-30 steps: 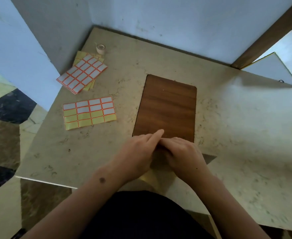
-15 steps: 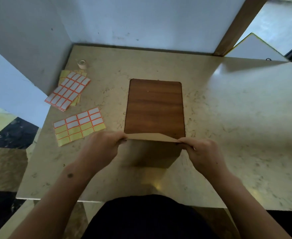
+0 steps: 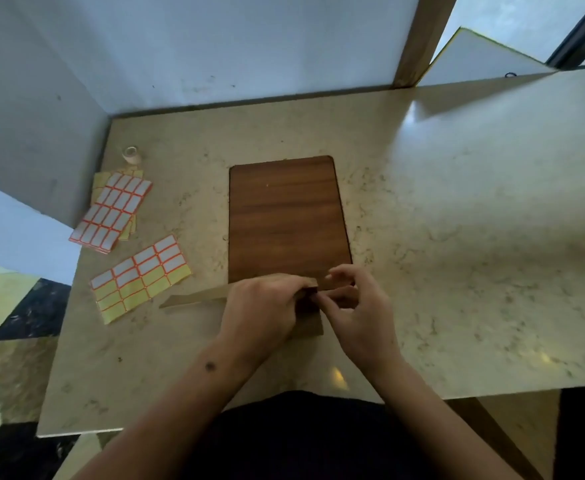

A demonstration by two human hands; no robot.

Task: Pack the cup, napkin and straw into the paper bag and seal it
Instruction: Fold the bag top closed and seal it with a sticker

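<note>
A brown paper bag [image 3: 194, 298] lies flat at the near edge of a wooden board [image 3: 287, 220], mostly under my hands. Its thin folded edge sticks out to the left, and a corner shows below my hands. My left hand [image 3: 263, 310] grips the bag's top edge with curled fingers. My right hand [image 3: 357, 306] pinches the same edge just to the right, fingertips meeting the left hand's. No cup, napkin or straw is visible.
Two sheets of orange-bordered label stickers [image 3: 140, 278] [image 3: 113, 211] lie left of the board on the marble table [image 3: 457, 254]. A small tape roll [image 3: 131, 154] stands near the back-left corner. White walls close the left and back sides.
My hands, apart at the two ends of the bag's edge half a second ago, have come together near its right end. The bag's edge now points left.
</note>
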